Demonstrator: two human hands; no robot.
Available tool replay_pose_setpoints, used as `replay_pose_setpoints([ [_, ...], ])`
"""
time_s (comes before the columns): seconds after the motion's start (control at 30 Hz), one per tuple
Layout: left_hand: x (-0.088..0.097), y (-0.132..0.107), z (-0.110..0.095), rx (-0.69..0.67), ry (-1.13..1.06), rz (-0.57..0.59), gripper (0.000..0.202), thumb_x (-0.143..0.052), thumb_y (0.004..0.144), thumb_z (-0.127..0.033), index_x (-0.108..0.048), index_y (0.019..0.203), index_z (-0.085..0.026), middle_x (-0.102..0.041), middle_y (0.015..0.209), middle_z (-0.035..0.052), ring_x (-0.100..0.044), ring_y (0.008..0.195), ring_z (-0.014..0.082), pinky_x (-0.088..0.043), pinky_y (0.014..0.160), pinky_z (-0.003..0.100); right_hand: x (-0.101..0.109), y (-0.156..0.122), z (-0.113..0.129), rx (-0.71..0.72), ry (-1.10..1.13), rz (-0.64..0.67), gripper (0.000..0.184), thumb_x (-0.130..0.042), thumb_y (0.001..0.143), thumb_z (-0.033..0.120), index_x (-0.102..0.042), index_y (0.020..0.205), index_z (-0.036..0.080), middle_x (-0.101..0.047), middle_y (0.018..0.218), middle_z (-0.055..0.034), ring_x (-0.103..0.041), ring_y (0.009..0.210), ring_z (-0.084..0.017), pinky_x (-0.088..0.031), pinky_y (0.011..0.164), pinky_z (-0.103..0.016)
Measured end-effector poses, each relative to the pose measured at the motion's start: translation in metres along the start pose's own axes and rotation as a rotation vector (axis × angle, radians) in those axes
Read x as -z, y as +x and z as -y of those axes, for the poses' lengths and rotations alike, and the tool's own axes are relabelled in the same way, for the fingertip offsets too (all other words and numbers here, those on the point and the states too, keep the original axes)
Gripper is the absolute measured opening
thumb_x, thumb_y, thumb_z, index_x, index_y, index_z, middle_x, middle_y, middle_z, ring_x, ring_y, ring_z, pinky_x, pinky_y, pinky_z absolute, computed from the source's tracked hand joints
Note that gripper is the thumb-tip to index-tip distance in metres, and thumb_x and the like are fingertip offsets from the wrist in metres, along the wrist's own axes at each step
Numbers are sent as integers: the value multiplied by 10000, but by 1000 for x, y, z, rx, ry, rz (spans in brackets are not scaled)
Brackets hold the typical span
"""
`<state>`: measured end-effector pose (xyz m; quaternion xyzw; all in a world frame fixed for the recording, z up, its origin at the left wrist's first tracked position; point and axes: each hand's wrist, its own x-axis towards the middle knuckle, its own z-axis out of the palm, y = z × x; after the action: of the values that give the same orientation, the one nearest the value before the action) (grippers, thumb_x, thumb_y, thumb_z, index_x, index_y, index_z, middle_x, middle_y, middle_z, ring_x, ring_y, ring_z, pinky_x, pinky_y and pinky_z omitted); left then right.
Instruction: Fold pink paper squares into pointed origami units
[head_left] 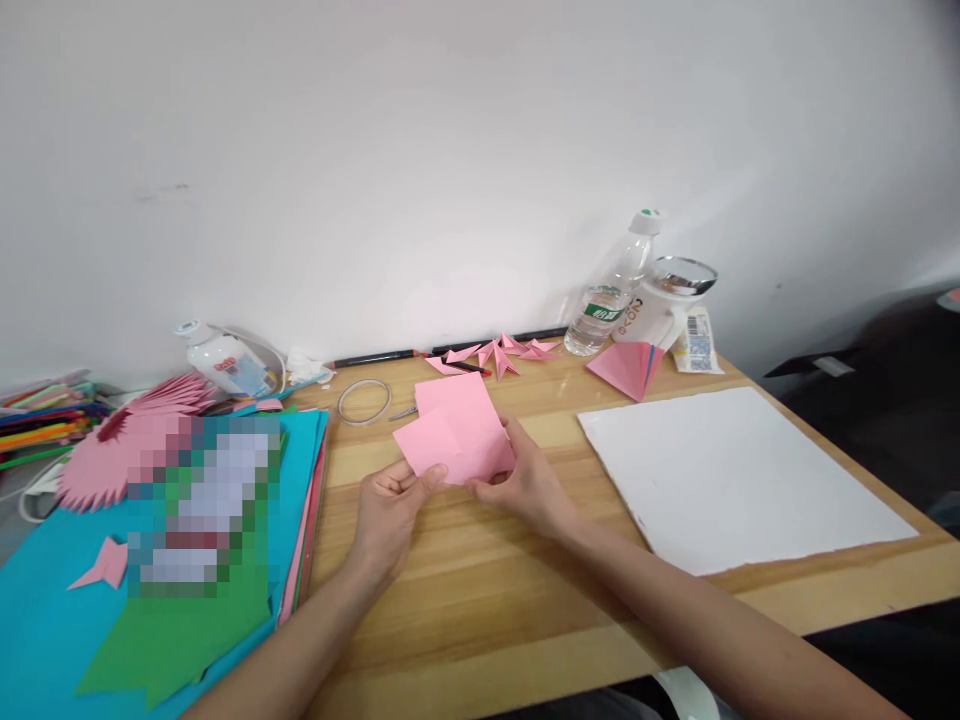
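In the middle of the head view, a pink square of paper (448, 447) is held up between both hands, with a faint crease mark near its centre. My left hand (394, 510) pinches its lower left edge, thumb on top. My right hand (529, 485) grips the lower right corner, its fingers partly behind the sheet. Just beyond is more pink paper (457, 393), partly covered by the held piece; I cannot tell whether they touch. Scissors (405, 412) peek out beside it, mostly hidden. Several folded pink paper pieces (504, 355) lie by the wall.
A roll of tape (364, 402) lies left of centre. Blue sheets (300, 470), green paper (180, 640) and a pleated pink paper shape (124, 450) cover the left side. At right are a white board (742, 485), a water bottle (606, 300) and a folded pink cone (628, 368).
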<state>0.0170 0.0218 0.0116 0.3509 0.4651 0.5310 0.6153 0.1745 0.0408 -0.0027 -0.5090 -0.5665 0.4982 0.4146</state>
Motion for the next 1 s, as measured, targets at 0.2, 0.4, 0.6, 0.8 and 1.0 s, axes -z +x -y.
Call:
replay_pose_setpoints([
  [0.2,-1,1,-2,0,-11,-16,395,-792,560,-246,-708,922,-111,-717,910,126,-670,818,245,-527,746,335,1,1,0,9,-89,-24,691,-649,590,220,-380,1223,146,-584,1009,-75,-574,710,-160,-496,586,-264],
  [0.4,0,3,-3,-19,-25,-23,367,-789,571,-220,-711,916,-122,-719,908,118,-673,824,235,-525,763,327,2,2,1,43,-84,-15,577,-639,583,197,-468,1132,147,-592,997,-71,-570,790,-184,-497,645,-276],
  [0.6,-1,3,-7,-48,-31,-55,367,-793,567,-240,-715,903,-114,-722,881,122,-680,794,241,-533,753,337,0,4,-5,37,87,40,536,-605,612,168,-444,1123,160,-583,876,-26,-567,677,-133,-497,603,-246],
  [0.8,4,7,-3,-85,-45,-90,402,-790,575,-229,-698,949,-114,-721,902,114,-677,808,228,-531,759,319,5,6,-1,-5,268,137,621,-677,580,168,-400,1135,177,-584,823,-7,-594,686,-131,-500,672,-278],
  [1.0,3,7,1,-48,-19,-37,378,-797,559,-237,-713,909,-120,-727,872,105,-674,820,231,-530,754,309,12,7,0,-7,254,94,760,-783,539,270,-404,1192,177,-639,933,-68,-617,783,-191,-501,676,-310],
])
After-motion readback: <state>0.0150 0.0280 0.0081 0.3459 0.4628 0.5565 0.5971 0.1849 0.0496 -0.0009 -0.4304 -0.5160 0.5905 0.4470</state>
